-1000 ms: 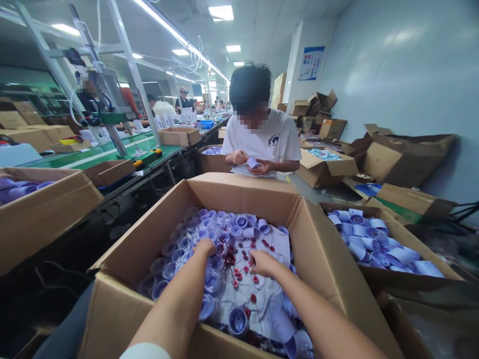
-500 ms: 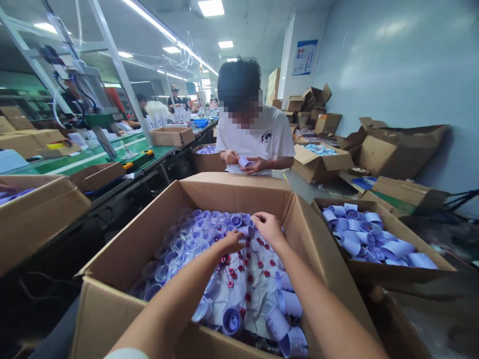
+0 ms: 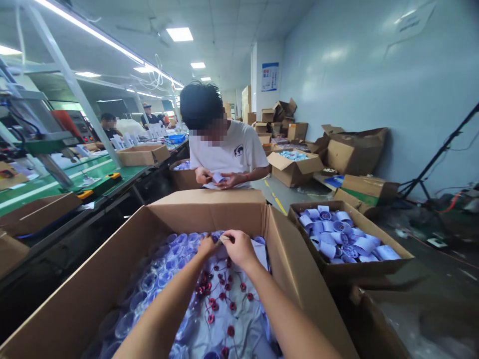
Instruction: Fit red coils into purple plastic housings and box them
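Observation:
Both my hands reach to the far part of a large open cardboard box. My right hand pinches a small pale piece too small to name. Just left of it, my left hand has its fingers bent close to the same spot; what they hold, if anything, is hidden. Rows of translucent purple cups fill the box's left side. Red coil-like parts with thin wires lie on a whitish sheet below my hands.
Beyond the box a person in a white shirt holds a small purple part. A carton of purple cups stands at the right. On the left runs a green workbench with a metal frame. A tripod stands by the wall.
The view has turned right, so the scene sits further left. My hands are closer together at the far end of the box. The purple cup that was beside my left hand no longer shows there.

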`<state>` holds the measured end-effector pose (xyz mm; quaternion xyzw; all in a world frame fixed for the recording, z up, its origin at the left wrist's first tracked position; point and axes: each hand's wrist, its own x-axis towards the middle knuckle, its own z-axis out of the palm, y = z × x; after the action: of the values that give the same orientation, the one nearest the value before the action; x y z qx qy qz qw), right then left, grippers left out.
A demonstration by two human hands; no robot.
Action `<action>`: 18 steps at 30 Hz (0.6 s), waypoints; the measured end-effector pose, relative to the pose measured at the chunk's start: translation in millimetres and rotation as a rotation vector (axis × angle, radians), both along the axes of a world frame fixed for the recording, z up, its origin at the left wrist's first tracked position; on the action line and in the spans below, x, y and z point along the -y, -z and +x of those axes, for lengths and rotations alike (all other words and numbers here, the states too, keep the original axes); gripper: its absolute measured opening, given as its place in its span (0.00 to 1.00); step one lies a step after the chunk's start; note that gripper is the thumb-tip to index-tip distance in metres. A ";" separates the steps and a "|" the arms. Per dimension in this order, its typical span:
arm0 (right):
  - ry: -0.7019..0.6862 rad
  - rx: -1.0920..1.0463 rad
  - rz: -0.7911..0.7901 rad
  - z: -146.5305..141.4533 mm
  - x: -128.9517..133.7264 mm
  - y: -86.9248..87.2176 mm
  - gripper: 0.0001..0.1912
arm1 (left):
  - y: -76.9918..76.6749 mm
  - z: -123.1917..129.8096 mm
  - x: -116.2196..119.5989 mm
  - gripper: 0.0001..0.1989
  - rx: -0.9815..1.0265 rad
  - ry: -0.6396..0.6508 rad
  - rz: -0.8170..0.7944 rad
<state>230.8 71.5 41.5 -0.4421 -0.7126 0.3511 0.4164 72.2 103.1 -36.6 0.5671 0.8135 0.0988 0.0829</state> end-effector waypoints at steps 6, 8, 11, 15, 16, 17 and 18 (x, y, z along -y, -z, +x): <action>0.025 -0.345 -0.364 2.9 -9.5 -5.0 0.09 | -33.3 -16.4 17.2 0.12 -0.027 0.121 0.211; 0.017 -0.556 -0.461 5.1 -10.3 -9.3 0.05 | -46.8 -20.5 30.0 0.08 -0.029 0.180 0.310; -0.068 -0.837 -0.506 9.9 -7.0 -16.6 0.09 | -60.7 -20.9 51.4 0.09 -0.005 0.290 0.549; -0.161 -0.892 -0.426 15.3 2.7 -22.4 0.18 | -70.0 -12.0 69.7 0.18 0.083 0.381 0.742; -0.175 -0.864 -0.394 16.1 5.4 -22.8 0.19 | -71.7 -9.3 71.2 0.22 0.112 0.402 0.757; -0.191 -0.833 -0.361 16.7 8.0 -22.8 0.20 | -73.2 -6.9 71.7 0.26 0.138 0.417 0.768; -0.209 -0.802 -0.329 17.1 10.3 -22.5 0.20 | -74.4 -4.8 71.4 0.29 0.158 0.428 0.776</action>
<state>247.9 61.1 64.0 -0.2571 -0.4701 0.6438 0.5464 67.4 31.8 37.9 0.7026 0.5716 0.4202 -0.0556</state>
